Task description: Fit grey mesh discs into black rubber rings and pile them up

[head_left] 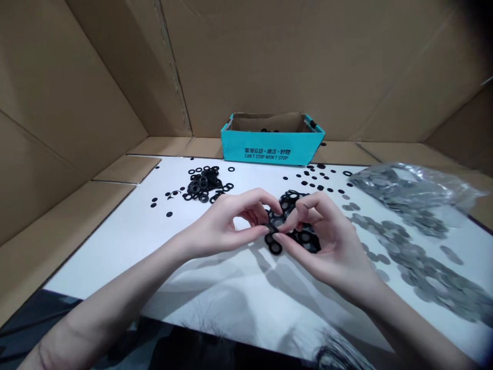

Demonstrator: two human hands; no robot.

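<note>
My left hand (241,218) and my right hand (319,234) meet above the middle of the white table. Between their thumbs and fingertips they pinch one small black ring (270,227). Whether a disc sits inside this ring is too small to tell. Just below and behind the fingertips lies a pile of black rings with grey discs in their centres (275,248), partly hidden by my right hand. To the left of my left hand is a heap of black rings (204,182) with open centres. Many loose grey discs (423,262) are spread to the right of my right hand.
A turquoise cardboard box (269,146) stands at the back, with some black pieces inside. On the right lies a clear plastic bag (408,187) of grey discs. Small black discs (313,178) are scattered at the back right and left. Cardboard walls (300,61) enclose the table.
</note>
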